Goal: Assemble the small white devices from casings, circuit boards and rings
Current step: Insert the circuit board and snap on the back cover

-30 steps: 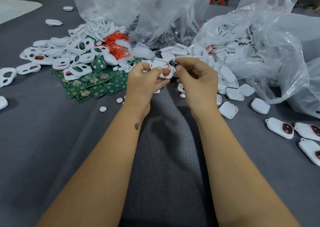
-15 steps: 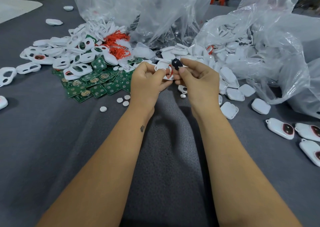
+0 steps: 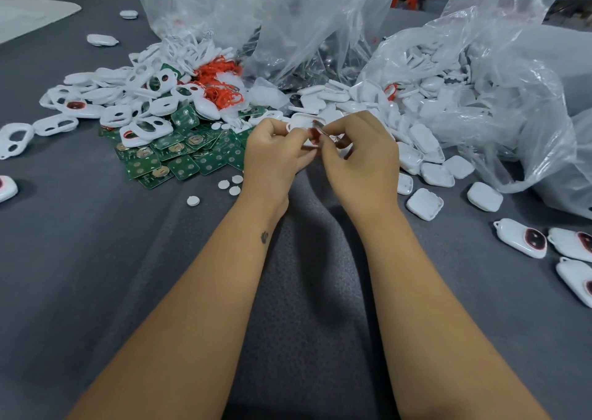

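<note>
Two hands met on one casing (image 3: 302,124): left hand (image 3: 272,154) gripped it, right hand (image 3: 358,157) pinched a small insert. Fitting appeared underway; seating it squarely looked next.

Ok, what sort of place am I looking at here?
Most likely a small hand-assembly workbench: loose piles of white casings and green circuit boards lie on a grey cloth-covered table, clear plastic bags spill more parts, and finished devices lie to the right.

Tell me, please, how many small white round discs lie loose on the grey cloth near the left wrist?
4: three clustered beside the left wrist, and one apart, further left. More may hide among the piles.
</note>
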`<state>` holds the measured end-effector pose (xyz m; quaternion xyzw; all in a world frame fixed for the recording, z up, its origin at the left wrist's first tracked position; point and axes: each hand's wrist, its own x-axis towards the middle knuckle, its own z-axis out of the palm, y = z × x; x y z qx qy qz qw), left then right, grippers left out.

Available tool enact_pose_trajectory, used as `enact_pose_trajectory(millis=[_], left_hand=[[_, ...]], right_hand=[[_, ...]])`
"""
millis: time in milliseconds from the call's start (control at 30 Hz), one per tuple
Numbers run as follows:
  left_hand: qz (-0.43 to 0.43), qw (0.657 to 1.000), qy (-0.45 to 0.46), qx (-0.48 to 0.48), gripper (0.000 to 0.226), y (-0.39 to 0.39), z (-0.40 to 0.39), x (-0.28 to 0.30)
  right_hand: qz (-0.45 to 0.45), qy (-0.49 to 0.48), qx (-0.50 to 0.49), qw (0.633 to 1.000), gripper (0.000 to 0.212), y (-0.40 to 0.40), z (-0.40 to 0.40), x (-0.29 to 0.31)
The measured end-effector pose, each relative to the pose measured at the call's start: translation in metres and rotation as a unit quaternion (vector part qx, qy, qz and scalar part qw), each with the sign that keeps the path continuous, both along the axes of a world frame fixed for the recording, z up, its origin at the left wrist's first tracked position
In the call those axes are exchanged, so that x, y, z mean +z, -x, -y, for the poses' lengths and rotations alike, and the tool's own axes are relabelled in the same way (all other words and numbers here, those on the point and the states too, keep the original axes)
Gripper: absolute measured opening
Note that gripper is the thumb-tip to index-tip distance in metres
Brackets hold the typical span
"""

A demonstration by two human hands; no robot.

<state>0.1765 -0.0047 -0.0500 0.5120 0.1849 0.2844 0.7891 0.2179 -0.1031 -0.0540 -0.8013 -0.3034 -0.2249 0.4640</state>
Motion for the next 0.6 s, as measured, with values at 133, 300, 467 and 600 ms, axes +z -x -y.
enact_pose_trajectory(millis=[133,300,467,600], left_hand=[[-0.013,1.000,0.018,-0.007,0.021,-0.0003,-0.0020,0.0000],[-0.003,0.999,0.046,-0.015,0.020,-0.0001,-0.0041,-0.0001],[0.005,0.998,0.054,-0.023,0.017,0.0012,-0.0056,-0.0001],[0.006,0.998,0.048,-0.032,0.016,0.0011,-0.0052,-0.0002]], right_hand=[[0.006,-0.002,0.025,1.000,0.008,-0.0012,-0.0010,-0.0010],[-0.015,-0.002,0.034,0.999,0.014,-0.0021,-0.0027,-0.0018],[-0.166,-0.098,0.075,0.978,0.012,-0.0028,-0.0038,0.0027],[-0.220,-0.165,0.101,0.956,0.015,-0.0017,-0.0014,0.0068]])
